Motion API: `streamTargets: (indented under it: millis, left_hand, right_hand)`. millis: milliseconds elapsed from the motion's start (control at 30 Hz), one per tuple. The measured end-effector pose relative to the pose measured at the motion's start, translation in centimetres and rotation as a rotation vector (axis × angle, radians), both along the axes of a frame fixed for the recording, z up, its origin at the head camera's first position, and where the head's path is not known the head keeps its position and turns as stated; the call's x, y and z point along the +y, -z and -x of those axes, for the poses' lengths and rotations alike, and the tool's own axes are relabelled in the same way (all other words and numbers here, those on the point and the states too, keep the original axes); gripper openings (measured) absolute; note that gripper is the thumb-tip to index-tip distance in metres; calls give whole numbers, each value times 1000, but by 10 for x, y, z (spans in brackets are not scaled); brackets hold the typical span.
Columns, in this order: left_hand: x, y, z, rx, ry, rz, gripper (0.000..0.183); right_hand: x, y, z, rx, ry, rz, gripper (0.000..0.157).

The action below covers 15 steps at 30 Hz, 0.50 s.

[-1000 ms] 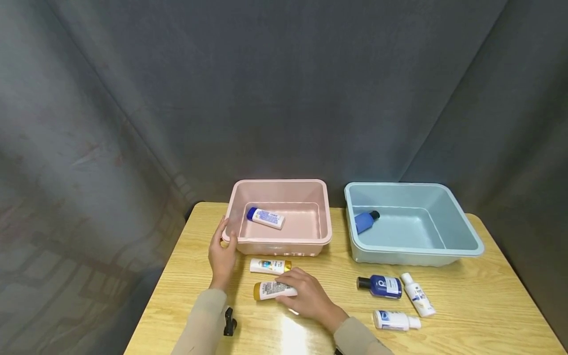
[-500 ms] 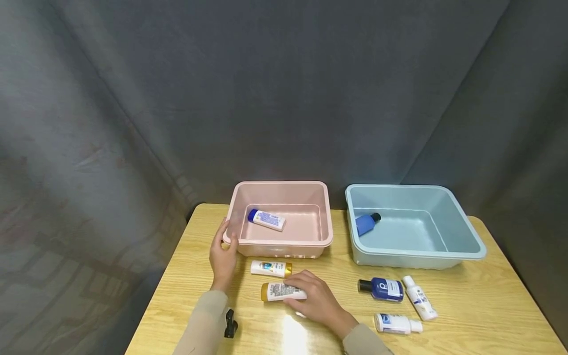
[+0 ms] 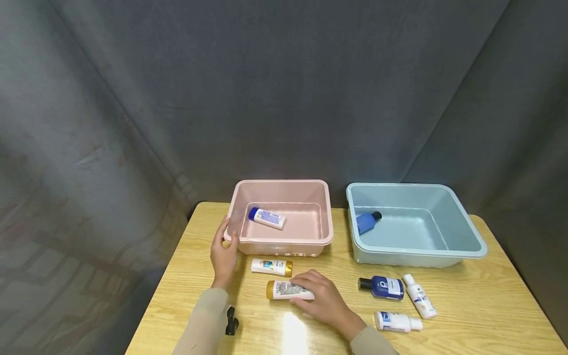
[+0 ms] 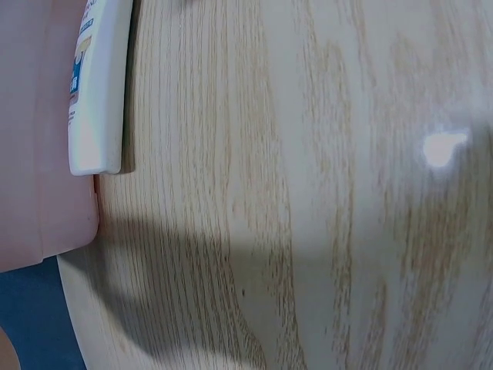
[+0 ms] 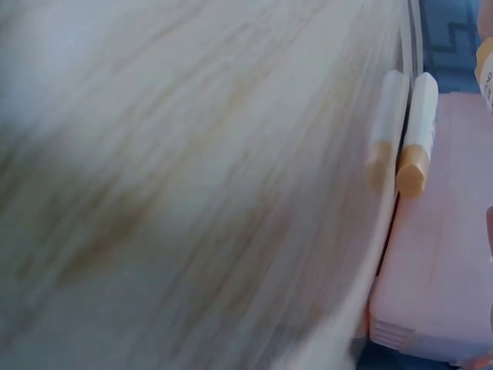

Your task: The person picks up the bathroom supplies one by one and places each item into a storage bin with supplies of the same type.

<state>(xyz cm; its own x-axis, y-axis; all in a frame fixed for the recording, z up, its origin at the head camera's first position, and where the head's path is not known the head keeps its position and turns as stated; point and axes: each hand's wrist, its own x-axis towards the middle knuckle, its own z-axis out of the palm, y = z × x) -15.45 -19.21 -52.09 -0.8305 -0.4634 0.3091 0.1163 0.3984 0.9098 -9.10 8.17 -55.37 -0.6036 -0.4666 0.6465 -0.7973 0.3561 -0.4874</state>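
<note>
My right hand (image 3: pixel 326 301) grips a white bottle with a gold cap (image 3: pixel 288 290), its cap pointing left and its far end partly under my fingers. Only part of this held bottle (image 5: pixel 485 73) shows at the right wrist view's edge. My left hand (image 3: pixel 224 256) holds the front left corner of the pink bin (image 3: pixel 284 242), thumb in front and fingers along the side. A second white bottle with a gold cap (image 3: pixel 271 266) lies flat between the bin and my right hand. Inside the bin is a white bottle with a blue cap (image 3: pixel 267 218).
Right of the pink bin stands a blue bin (image 3: pixel 417 251) with a blue, black-capped bottle (image 3: pixel 366 223) inside. Before it lie a dark blue bottle (image 3: pixel 382 287) and two white bottles (image 3: pixel 419 297). A small black object (image 3: pixel 231 321) is by my left forearm. Grey curtain backs the table.
My right hand has moved to the right across the table front, carrying the gold-capped bottle with it. My left hand keeps its hold on the pink bin's corner.
</note>
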Motion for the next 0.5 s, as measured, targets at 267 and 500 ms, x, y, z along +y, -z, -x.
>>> streamTargets:
  millis: [267, 500]
  left_hand:
    - [2, 3, 0, 8, 8, -16, 40]
    - [2, 2, 0, 0, -4, -19, 40]
  right_hand:
    - [6, -12, 0, 95, -8, 39, 47]
    - [8, -23, 6, 153, -3, 23, 47]
